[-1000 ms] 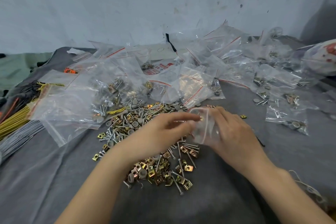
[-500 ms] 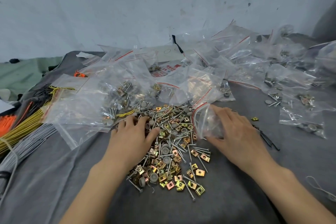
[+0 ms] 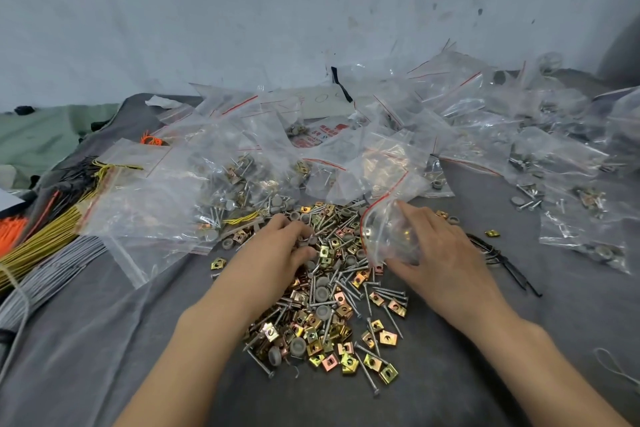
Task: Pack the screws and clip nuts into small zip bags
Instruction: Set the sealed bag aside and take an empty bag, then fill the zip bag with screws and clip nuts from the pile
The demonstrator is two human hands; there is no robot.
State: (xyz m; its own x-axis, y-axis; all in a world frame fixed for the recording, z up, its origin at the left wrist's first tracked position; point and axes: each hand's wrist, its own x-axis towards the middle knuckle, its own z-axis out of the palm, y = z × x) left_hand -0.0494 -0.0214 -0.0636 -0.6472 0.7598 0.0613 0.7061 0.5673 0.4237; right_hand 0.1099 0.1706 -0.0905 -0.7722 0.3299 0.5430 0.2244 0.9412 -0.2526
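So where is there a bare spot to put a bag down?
Two bare patches of grey cloth: near left, between the grey wire bundle and the left arm; near right, between the right arm and the black cable ties. The middle is crowded with the pile of screws and clip nuts, the back with zip bags.
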